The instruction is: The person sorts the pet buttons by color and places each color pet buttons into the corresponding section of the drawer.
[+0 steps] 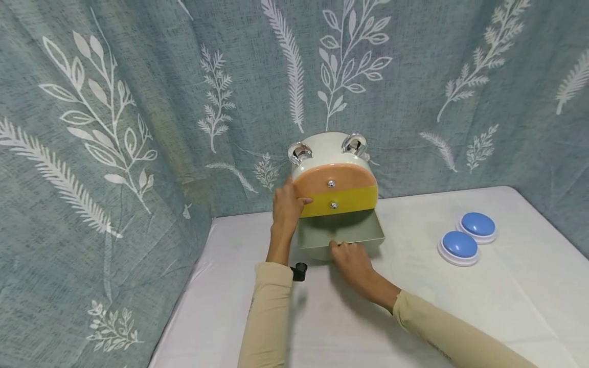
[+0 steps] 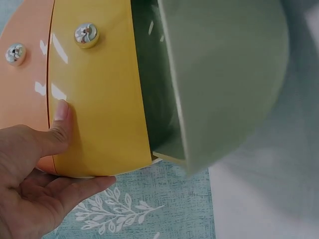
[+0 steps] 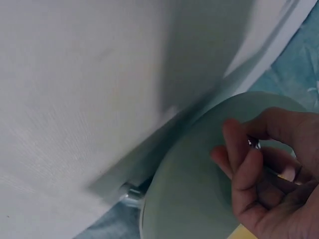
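A small round-topped drawer cabinet (image 1: pixel 322 148) stands on the table, with orange and yellow drawer fronts and silver ring-shaped ears. Its bottom green drawer (image 1: pixel 340 230) is pulled out; the part of the inside in view looks empty. My left hand (image 1: pixel 286 207) grips the cabinet's left side. In the left wrist view the thumb lies on the yellow drawer front (image 2: pixel 99 119) and the fingers lie along the side. At the green drawer's front, my right hand (image 1: pixel 353 263) pinches a silver knob (image 3: pixel 253 143), mostly hidden by the fingers.
Two blue push buttons (image 1: pixel 459 244) with white bases sit on the right of the white-covered table (image 1: pixel 414 317). A patterned teal curtain (image 1: pixel 405 102) hangs close behind the cabinet and along the left. A black wrist-camera piece (image 1: pixel 300 272) projects from the left wrist.
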